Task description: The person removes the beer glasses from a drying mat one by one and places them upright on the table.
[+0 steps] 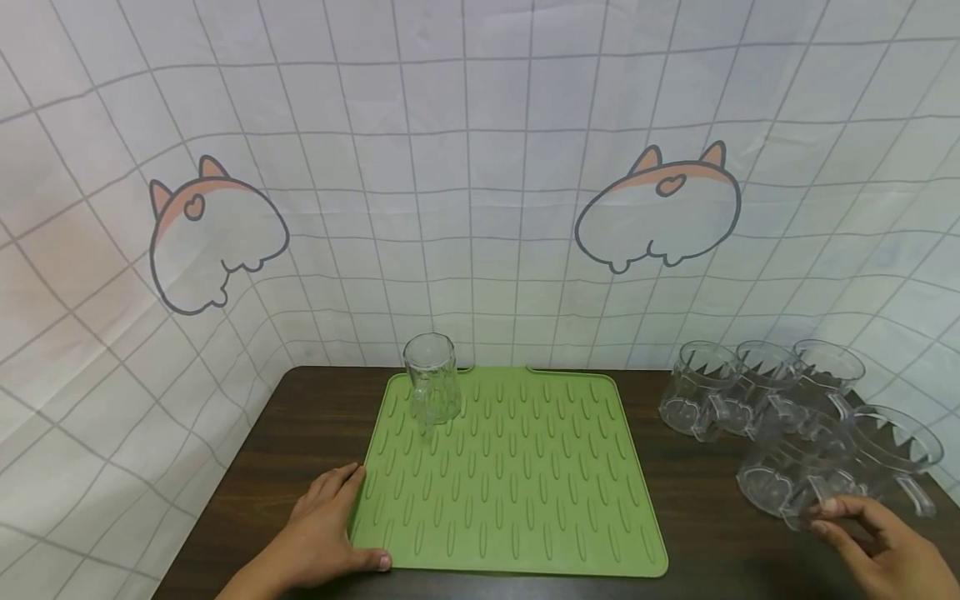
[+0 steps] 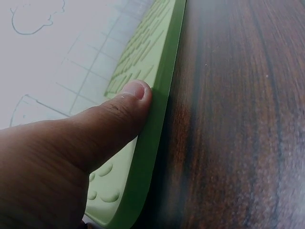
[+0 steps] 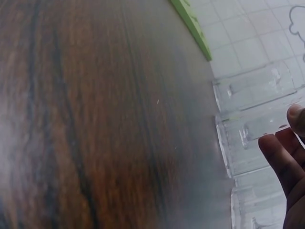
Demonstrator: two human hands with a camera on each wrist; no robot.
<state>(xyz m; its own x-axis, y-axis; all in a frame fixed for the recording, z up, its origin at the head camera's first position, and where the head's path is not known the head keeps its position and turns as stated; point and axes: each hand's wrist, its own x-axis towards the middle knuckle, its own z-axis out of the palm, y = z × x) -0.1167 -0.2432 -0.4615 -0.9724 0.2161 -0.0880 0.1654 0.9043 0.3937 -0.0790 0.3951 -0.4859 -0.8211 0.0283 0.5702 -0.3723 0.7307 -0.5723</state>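
A green ridged drying mat [image 1: 510,492] lies on the dark wooden table. My left hand [image 1: 318,525] rests at its near left corner, fingers along the left side. The left thumb lies over the near edge in the left wrist view. At the mat's far left stands a clear glass mug [image 1: 432,383], its handle toward me. At the right, my right hand [image 1: 885,542] pinches the handle of another clear glass mug [image 1: 780,475], the left one of the front pair. That mug stands upright on the table.
Beside the gripped mug is a second front-row mug [image 1: 896,442], close to my right hand. Behind them, three more mugs [image 1: 693,392] stand in a tight row. A white grid-patterned cloth [image 1: 495,208] hangs behind the table and along its sides.
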